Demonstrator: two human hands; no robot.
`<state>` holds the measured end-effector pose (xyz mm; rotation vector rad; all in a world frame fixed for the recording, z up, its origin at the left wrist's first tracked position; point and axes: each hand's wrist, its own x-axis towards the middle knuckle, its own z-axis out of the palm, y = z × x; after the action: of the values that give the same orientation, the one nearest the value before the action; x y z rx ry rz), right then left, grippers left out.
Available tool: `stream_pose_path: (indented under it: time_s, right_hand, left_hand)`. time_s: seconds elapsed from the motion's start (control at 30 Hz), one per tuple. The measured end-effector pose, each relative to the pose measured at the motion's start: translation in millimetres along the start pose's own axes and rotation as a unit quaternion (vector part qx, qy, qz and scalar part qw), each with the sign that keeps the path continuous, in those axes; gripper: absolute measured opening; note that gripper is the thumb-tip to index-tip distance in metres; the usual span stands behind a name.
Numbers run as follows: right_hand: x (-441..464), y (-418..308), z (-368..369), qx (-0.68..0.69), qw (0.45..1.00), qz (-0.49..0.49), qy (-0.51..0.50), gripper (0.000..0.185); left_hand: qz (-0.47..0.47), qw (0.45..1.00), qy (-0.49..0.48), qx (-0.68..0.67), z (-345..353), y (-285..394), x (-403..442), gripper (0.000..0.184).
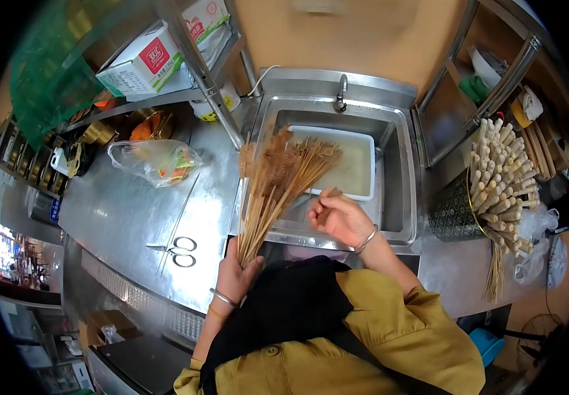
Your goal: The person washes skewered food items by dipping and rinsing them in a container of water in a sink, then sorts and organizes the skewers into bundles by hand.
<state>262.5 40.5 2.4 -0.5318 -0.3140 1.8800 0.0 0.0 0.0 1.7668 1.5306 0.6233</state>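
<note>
My left hand (235, 266) is closed around the lower ends of a bundle of bamboo skewers (261, 214). Thin brown pieces (278, 158) cover their upper ends, which fan out over the sink. To the right of the bundle, my right hand (338, 216) is raised with curled fingers above the sink's front edge. Something small and brownish shows at its fingertips; its kind is unclear. Below the skewer tips, a white basin (372, 168) of cloudy liquid stands in the metal sink (399, 197).
Black-handled scissors (180, 251) and a clear bag of food (156, 161) lie on the left counter. A patterned container (452, 214) at right holds many thick pale sticks (500, 178). Shelf posts flank the sink, and a faucet (342, 92) rises behind it.
</note>
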Motion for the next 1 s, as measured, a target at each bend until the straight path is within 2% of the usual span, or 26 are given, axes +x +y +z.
stream_pose_path:
  time_s: [0.07,0.1,0.17,0.2,0.23,0.3,0.37,0.4,0.43,0.5,0.57,0.63,0.67,0.7,0.77,0.8,0.83,0.87,0.9,0.97,1.0]
  right_hand:
    - [-3.7,7.3,3.8,0.005,0.997,0.076,-0.014,0.002]
    - [7.1,26.1,4.0,0.033,0.996,0.077,-0.030,0.002]
    - [2.9,25.1,0.6,-0.047,0.990,0.096,-0.094,0.002]
    - [0.2,23.9,13.3,-0.096,0.988,0.072,-0.097,0.006]
    - [1.6,26.7,23.8,-0.090,0.989,0.069,-0.098,0.006]
    - [6.5,26.9,40.6,-0.204,0.977,-0.031,-0.050,0.014]
    - [12.0,22.9,52.8,-0.239,0.968,-0.071,-0.028,0.019]
    - [15.7,21.7,57.1,-0.275,0.954,-0.117,-0.007,0.020]
    - [19.2,20.2,60.0,-0.311,0.937,-0.161,0.014,0.021]
    - [33.9,22.8,53.2,-0.291,0.941,-0.174,0.006,0.023]
    - [42.6,24.2,50.0,-0.280,0.944,-0.172,0.041,0.020]
    - [38.1,24.4,46.7,-0.282,0.943,-0.171,0.052,0.015]
    - [35.1,25.8,46.7,-0.298,0.939,-0.164,0.043,0.013]
    - [24.0,25.5,41.7,-0.316,0.933,-0.163,0.053,0.012]
    - [22.1,44.3,29.6,-0.349,0.915,-0.191,0.068,0.011]
    - [24.2,55.4,23.8,-0.345,0.902,-0.254,0.049,0.013]
    - [24.4,59.4,22.5,-0.346,0.896,-0.274,0.040,0.013]
    - [9.5,56.2,26.8,-0.347,0.899,-0.264,0.043,0.013]
    - [-10.1,48.3,29.4,-0.350,0.898,-0.263,0.049,0.013]
    - [-38.7,63.0,38.6,-0.351,0.876,-0.315,0.104,0.018]
    - [-53.5,76.7,43.4,-0.352,0.860,-0.342,0.142,0.020]
  left_hand:
    - [-0.007,0.988,-0.045,-0.149,1.8,-10.6,3.5,0.043]
    - [-0.014,0.992,-0.043,-0.118,-15.7,-11.7,3.4,0.043]
    - [-0.066,0.970,-0.063,-0.225,-5.7,2.4,2.2,0.038]
    - [-0.067,0.970,-0.067,-0.224,-2.1,4.5,2.6,0.038]
    - [-0.071,0.967,-0.060,-0.236,-2.6,6.0,2.4,0.037]
    - [-0.072,0.965,-0.056,-0.247,-1.5,7.7,4.6,0.035]
    - [-0.064,0.980,-0.048,-0.183,2.7,5.5,5.1,0.036]
    - [-0.003,0.995,-0.017,-0.101,5.3,4.7,6.7,0.039]
    - [-0.002,0.995,-0.018,-0.100,7.5,5.2,6.6,0.039]
    - [0.084,0.996,0.038,-0.013,10.5,10.5,7.3,0.042]
    - [0.066,0.997,0.032,0.012,8.8,15.6,5.1,0.045]
    - [0.016,0.994,0.050,0.092,9.9,23.7,1.0,0.047]
    - [0.025,0.992,0.052,0.114,10.1,23.6,-1.4,0.050]
    - [0.034,0.992,0.054,0.112,15.9,16.9,-8.2,0.051]
    - [0.129,0.986,0.051,0.090,11.8,7.8,-11.6,0.049]
    - [0.131,0.987,0.040,0.088,10.0,-9.4,-8.8,0.049]
    - [0.138,0.987,0.031,0.079,10.6,-18.5,-6.3,0.055]
    - [0.120,0.992,-0.008,0.031,10.3,-13.4,-6.9,0.055]
    - [0.180,0.983,-0.019,-0.037,25.0,-17.2,2.8,0.054]
    - [0.244,0.966,-0.059,-0.060,23.4,-36.7,9.2,0.052]
    - [0.265,0.955,-0.108,-0.074,20.4,-28.8,4.0,0.052]
